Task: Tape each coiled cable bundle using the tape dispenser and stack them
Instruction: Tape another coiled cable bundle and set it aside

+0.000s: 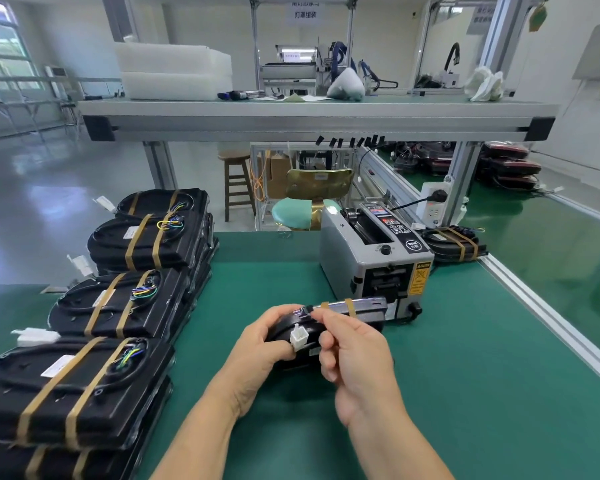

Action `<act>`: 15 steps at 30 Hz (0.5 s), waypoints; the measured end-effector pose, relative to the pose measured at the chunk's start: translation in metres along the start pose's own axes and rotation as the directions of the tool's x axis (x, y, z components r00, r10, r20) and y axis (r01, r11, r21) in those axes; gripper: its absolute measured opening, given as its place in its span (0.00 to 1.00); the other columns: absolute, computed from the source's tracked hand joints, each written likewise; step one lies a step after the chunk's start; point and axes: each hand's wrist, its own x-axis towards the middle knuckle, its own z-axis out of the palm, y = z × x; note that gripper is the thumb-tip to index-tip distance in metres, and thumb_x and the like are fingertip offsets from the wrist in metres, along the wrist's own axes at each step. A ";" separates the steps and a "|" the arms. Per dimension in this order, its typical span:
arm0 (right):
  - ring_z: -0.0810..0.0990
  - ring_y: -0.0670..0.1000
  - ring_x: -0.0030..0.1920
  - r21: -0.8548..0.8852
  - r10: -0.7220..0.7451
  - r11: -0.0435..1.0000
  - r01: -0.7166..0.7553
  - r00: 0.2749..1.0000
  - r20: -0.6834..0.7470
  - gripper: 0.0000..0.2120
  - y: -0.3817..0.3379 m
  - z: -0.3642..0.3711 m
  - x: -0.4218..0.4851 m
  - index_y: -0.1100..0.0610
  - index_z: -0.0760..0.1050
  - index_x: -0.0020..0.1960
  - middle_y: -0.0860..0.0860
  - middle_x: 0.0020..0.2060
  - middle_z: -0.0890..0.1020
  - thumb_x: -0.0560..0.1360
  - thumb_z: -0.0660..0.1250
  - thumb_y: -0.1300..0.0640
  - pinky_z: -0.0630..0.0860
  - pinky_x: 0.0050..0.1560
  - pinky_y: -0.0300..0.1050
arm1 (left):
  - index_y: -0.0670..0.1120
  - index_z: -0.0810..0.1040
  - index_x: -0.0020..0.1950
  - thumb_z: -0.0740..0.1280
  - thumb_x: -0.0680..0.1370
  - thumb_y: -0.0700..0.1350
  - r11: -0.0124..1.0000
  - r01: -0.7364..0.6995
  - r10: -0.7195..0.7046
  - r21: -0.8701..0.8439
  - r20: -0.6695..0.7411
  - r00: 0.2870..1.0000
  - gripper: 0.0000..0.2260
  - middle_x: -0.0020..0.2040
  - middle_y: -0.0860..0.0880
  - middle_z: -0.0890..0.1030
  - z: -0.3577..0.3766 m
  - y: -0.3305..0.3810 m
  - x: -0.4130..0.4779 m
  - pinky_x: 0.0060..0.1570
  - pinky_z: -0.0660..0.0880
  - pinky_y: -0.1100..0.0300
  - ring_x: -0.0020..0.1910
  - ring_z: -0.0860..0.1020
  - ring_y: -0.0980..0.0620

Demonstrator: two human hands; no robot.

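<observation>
The bundle is held over the table, just in front of the dispenser. The left grip curls round its near end by a white plug; the right grip pinches its top edge. Stacks crowd the left edge. To the right, open mat runs to the rail. The hands hide the bundle's middle.

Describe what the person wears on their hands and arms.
Nothing shows: the left hand and right hand are bare, without gloves, rings or a watch. The left forearm and right forearm are uncovered down to the picture's edge, no sleeve in view.
</observation>
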 end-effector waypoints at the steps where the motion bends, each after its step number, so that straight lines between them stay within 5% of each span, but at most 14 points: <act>1: 0.63 0.45 0.18 -0.004 -0.002 1.000 0.002 1.000 0.004 0.06 0.000 0.000 0.000 0.64 0.82 0.47 0.50 0.23 0.72 0.78 0.66 0.65 0.57 0.18 0.35 | 0.51 0.81 0.57 0.65 0.60 0.36 1.000 0.002 -0.002 0.002 0.001 1.000 0.27 0.54 0.51 0.84 0.000 0.000 0.000 0.45 0.74 0.71 0.51 0.80 0.59; 15: 0.66 0.46 0.18 -0.054 -0.026 0.998 0.029 0.998 0.053 0.08 0.005 -0.003 0.000 0.65 0.83 0.47 0.53 0.24 0.75 0.78 0.65 0.65 0.59 0.18 0.35 | 0.52 0.81 0.56 0.65 0.61 0.36 1.000 0.012 -0.012 -0.023 0.003 1.000 0.25 0.53 0.51 0.84 0.000 0.001 -0.001 0.44 0.74 0.71 0.51 0.80 0.59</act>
